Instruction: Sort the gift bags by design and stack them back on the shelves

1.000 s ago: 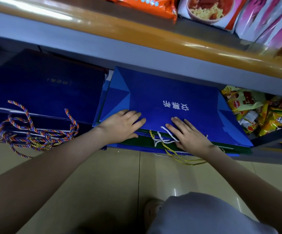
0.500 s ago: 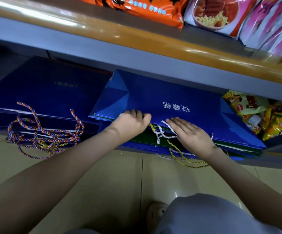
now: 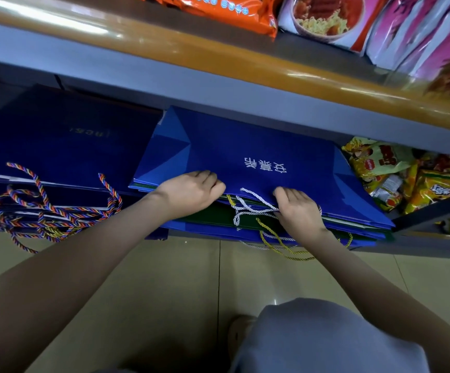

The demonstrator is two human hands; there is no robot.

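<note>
— What are the fingers doing?

— On my feed the fingers (image 3: 210,179) of the left hand (image 3: 191,193) are curled over the near edge of the top blue bag (image 3: 245,146) and grip it. The right hand (image 3: 298,212) is curled on the same edge, off to the right, knuckles up. A white cord (image 3: 253,201) runs in under its fingertips. I cannot tell whether it pinches the cord as well as the bag.

— And the bag itself?

— It lies flat on top of a pile (image 3: 213,228) on the lower shelf (image 3: 420,244). Its white lettering sits just beyond the fingers, between the two hands. Directly under the fingers I can see a green bag (image 3: 207,215), with more blue beneath that. A yellow cord (image 3: 280,244) hangs off the front of the pile below the right wrist.

— Further out?

— Just left of the left hand, beside the pile, there is a stack of darker bags (image 3: 65,146). Its striped cords (image 3: 49,215) spill over the front edge. Right of the right hand, past the bag's far corner, snack packets (image 3: 396,179) lie on the same shelf. Beyond the fingers I get the grey lip of the upper shelf (image 3: 218,87) with an orange strip (image 3: 191,48) along it, and an orange packet (image 3: 232,12) lies on top of that. Back towards me, under the forearms, I see the tiled floor (image 3: 178,278), a knee in grey cloth (image 3: 326,337) and a shoe (image 3: 238,325).
</note>
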